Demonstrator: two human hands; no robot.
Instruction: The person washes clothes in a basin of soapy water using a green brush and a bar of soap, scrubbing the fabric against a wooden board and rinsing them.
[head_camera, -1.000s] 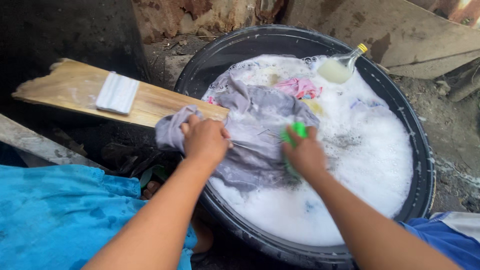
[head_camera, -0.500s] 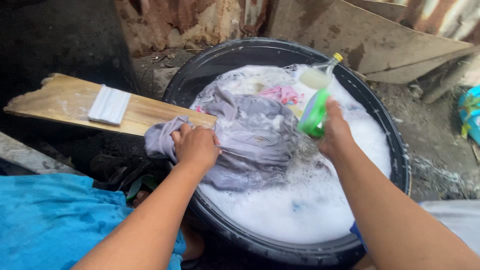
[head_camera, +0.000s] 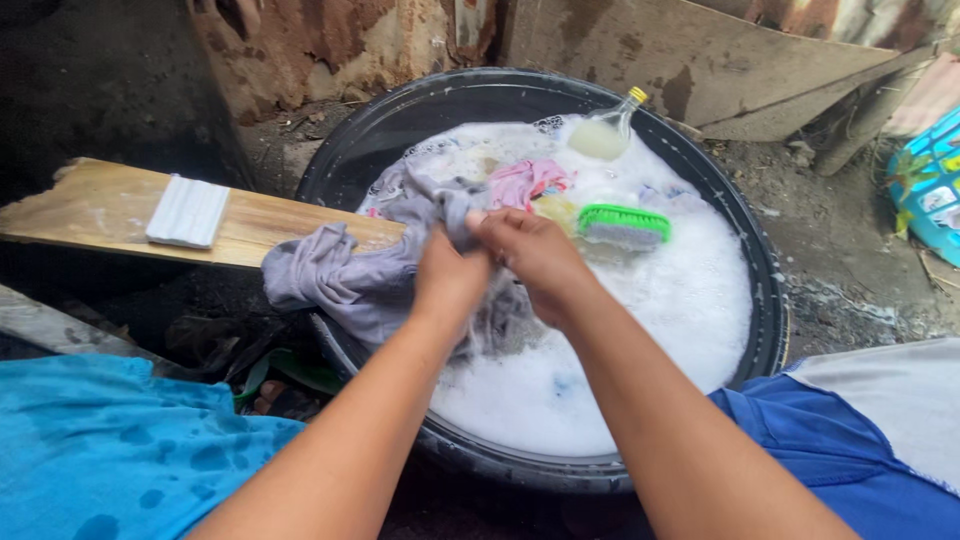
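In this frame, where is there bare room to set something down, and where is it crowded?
The wooden board is bare left of the white soap bar, and again between the bar and the grey garment. Open suds lie in the black tub right of the right hand. Crowded: the tub's far side, with green brush, pink cloth and bottle.

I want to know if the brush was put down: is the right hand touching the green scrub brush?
Apart. The head view shows the green scrub brush floating on suds, with foam visible between it and the right hand, which grips the grey garment.
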